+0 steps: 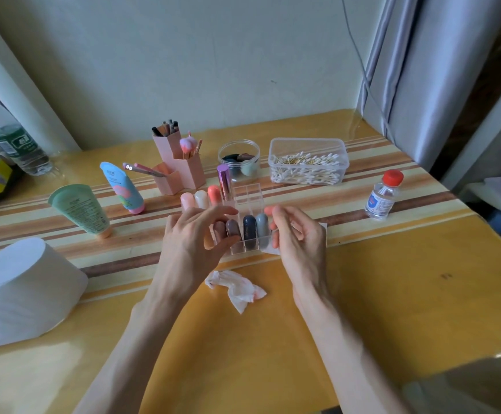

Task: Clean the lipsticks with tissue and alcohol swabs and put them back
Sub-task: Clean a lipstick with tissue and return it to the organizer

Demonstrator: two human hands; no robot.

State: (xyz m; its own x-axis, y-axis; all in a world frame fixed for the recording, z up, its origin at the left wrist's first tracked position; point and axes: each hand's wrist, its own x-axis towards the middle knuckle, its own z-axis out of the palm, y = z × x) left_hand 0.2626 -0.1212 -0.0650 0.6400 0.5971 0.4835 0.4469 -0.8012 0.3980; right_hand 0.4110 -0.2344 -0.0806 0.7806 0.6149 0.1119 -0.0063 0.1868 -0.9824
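At the middle of the worktop (392,294), the clear acrylic organiser (247,192) holds the lipsticks in two rows. Your left hand (195,237) has finger and thumb curled round the dusty-pink lipstick (219,231) at the left end of the front row. Your right hand (297,234) is curled at the organiser's right end. I cannot tell whether it grips the wall or the white slip (323,227) peeking out beneath it.

The front row is packed tight: the brown lipstick (233,230), navy lipstick (249,228) and grey lipstick (262,224) stand shoulder to shoulder. Pull at an angle and the neighbour will likely ride up with yours, or the light organiser will lift and tip, spilling the back row, the tall purple lipstick (224,182) first. So make sure that right hand truly pins the organiser down.

The crumpled tissue (237,289) just in front of it already carries red stains; reusing a dirty patch would smear colour back on. Fresh paper is on the tissue roll (28,288) at your left. The cotton swabs (307,161) and alcohol bottle (382,195) sit well off to the right, so a hasty reach could knock the bottle over.
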